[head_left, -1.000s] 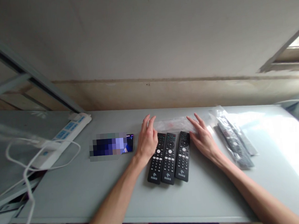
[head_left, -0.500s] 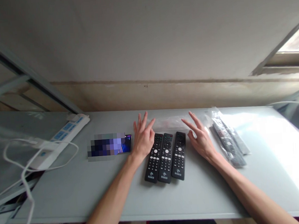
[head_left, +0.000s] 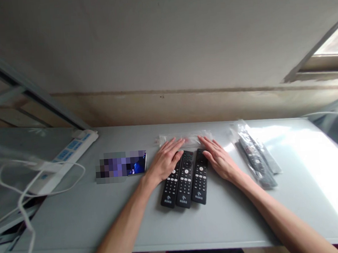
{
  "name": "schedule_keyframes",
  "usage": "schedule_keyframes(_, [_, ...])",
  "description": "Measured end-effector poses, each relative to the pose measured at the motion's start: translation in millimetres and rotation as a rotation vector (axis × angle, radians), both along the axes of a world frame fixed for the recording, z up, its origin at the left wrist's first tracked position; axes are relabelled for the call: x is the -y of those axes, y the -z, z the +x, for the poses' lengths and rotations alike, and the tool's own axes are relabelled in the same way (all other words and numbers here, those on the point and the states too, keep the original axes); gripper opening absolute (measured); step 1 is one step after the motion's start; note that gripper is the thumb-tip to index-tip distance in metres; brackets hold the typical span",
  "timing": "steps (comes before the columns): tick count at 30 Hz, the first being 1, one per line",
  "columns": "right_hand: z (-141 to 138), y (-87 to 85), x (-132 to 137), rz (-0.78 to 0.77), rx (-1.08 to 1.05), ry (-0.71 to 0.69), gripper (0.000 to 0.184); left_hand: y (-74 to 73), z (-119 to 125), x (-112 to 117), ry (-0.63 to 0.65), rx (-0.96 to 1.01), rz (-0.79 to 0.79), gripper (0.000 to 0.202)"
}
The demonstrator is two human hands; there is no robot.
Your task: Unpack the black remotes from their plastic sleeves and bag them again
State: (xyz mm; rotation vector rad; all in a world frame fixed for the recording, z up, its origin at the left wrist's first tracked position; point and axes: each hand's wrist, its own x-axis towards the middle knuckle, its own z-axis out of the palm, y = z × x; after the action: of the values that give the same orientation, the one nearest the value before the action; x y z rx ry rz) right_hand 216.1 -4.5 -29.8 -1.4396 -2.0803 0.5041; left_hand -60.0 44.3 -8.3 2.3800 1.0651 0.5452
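Three black remote controls lie side by side on the grey table: a left remote (head_left: 169, 188), a middle remote (head_left: 185, 183) and a right remote (head_left: 200, 180). My left hand (head_left: 165, 161) lies flat with fingers stretched out, covering the upper part of the left remote. My right hand (head_left: 220, 158) is stretched out too, beside the top of the right remote with its thumb over that edge. A clear plastic bag (head_left: 191, 138) lies behind the remotes, and the fingertips of both hands reach its near edge. Neither hand grips anything.
At the right lie remotes in clear plastic bags (head_left: 256, 161). A phone (head_left: 137, 165) with a lit, partly blurred screen is to the left. Farther left stands a white power strip (head_left: 69, 156) with white cables (head_left: 24, 213). A wall (head_left: 167, 107) closes off the table's back.
Both hands have come down from a raised pose with spread fingers to lying flat, fingers closer together. More of the clear bag behind the remotes shows.
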Motion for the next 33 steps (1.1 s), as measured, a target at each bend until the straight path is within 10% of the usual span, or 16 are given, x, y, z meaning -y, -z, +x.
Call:
schedule_keyframes(26, [5, -2.7, -4, 0.02, -0.119, 0.232, 0.05, 7.4, 1, -5, -0.083, 0.034, 0.015, 0.053])
schedule_keyframes(33, [11, -25.1, 8, 0.239, -0.036, 0.384, 0.047, 9.5, 0, -7, -0.069, 0.05, 0.045, 0.055])
